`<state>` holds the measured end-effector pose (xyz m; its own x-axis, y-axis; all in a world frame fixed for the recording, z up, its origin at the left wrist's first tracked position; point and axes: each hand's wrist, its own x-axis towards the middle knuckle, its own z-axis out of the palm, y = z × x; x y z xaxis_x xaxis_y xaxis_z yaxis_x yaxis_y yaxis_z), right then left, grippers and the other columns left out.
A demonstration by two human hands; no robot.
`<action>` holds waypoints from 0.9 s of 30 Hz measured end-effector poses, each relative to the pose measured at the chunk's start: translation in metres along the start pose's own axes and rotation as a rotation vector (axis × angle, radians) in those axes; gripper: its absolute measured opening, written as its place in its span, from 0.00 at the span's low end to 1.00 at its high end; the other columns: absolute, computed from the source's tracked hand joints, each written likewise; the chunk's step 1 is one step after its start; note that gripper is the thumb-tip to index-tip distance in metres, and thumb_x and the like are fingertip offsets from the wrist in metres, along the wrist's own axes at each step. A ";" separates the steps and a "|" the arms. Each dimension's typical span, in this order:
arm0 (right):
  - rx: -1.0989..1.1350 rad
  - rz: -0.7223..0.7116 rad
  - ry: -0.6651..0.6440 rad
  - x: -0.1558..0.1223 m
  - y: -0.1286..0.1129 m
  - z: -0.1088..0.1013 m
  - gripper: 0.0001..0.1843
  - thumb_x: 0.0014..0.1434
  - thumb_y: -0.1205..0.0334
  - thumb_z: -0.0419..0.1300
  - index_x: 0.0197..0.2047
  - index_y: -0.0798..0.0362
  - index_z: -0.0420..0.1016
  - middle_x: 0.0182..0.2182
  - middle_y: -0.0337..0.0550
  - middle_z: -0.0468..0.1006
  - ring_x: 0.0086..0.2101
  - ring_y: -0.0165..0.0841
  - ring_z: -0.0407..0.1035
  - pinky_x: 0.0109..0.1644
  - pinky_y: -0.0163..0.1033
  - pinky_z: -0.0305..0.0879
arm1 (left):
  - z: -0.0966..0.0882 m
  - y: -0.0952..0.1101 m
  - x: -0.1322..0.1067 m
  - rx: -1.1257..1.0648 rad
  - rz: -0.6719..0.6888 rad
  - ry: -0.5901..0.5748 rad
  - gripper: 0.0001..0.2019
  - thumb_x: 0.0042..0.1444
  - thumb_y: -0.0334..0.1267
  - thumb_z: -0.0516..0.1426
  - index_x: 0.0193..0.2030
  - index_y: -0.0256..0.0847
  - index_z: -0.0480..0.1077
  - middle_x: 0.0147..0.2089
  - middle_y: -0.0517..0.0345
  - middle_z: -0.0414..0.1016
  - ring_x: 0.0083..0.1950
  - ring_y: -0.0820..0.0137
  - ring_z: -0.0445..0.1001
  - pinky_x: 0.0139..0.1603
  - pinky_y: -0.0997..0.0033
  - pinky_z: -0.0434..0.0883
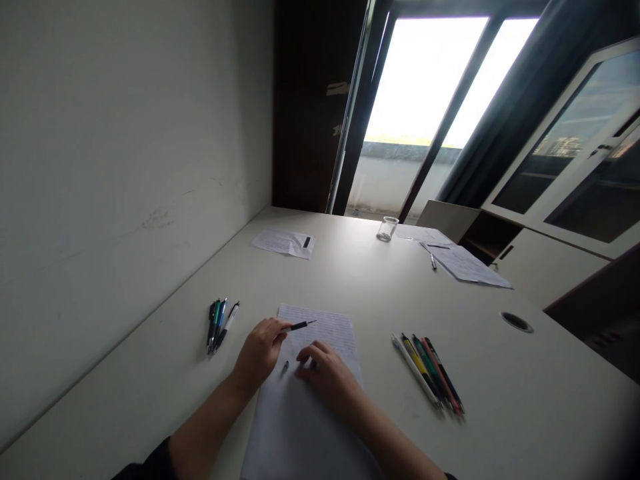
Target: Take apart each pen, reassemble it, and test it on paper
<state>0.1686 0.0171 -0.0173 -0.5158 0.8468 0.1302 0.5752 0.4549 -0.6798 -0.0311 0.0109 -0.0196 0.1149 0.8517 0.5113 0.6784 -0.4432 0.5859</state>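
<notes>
My left hand (260, 353) is closed around a pen (299, 326) with a dark grip. A thin bare refill sticks out of its front end, pointing right over the printed paper (320, 440). On the sheet below lies a small grey piece (285, 366) that looks like a pen's tip cone. Just right of that piece, my right hand (323, 370) rests over the paper, fingers curled and slightly apart from the thumb, with nothing visible between them.
Several pens (218, 327) lie grouped on the left, and another row of pens (430, 373) on the right. Farther back are a bagged sheet (285, 243), a glass cup (387, 229), papers (470, 265) and a lone pen (433, 261). A round cable hole (517, 323) pierces the white table (370, 287).
</notes>
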 end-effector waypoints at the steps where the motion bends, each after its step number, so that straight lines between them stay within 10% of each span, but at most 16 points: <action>1: 0.023 0.003 0.000 0.000 0.000 -0.001 0.09 0.55 0.71 0.65 0.38 0.48 0.79 0.38 0.40 0.77 0.39 0.35 0.70 0.45 0.37 0.65 | 0.000 0.001 0.000 0.000 0.001 -0.001 0.15 0.60 0.22 0.53 0.49 0.44 0.70 0.43 0.55 0.75 0.46 0.63 0.74 0.49 0.60 0.72; 17: 0.739 0.159 0.503 0.004 0.015 -0.021 0.11 0.55 0.54 0.67 0.37 0.51 0.77 0.33 0.43 0.81 0.37 0.38 0.75 0.43 0.43 0.70 | -0.003 0.005 0.001 -0.020 0.021 -0.059 0.17 0.59 0.20 0.53 0.50 0.44 0.71 0.43 0.55 0.76 0.45 0.64 0.74 0.48 0.61 0.72; 27: 0.771 0.145 0.546 0.004 0.014 -0.022 0.15 0.55 0.50 0.67 0.38 0.52 0.77 0.35 0.44 0.81 0.39 0.40 0.75 0.46 0.46 0.70 | -0.005 0.006 0.001 -0.017 0.050 -0.072 0.16 0.60 0.22 0.53 0.50 0.44 0.71 0.43 0.54 0.77 0.44 0.63 0.74 0.46 0.61 0.74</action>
<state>0.1883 0.0330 -0.0105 0.0077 0.9810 0.1939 -0.0665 0.1939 -0.9788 -0.0304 0.0072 -0.0125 0.2005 0.8458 0.4943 0.6581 -0.4901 0.5716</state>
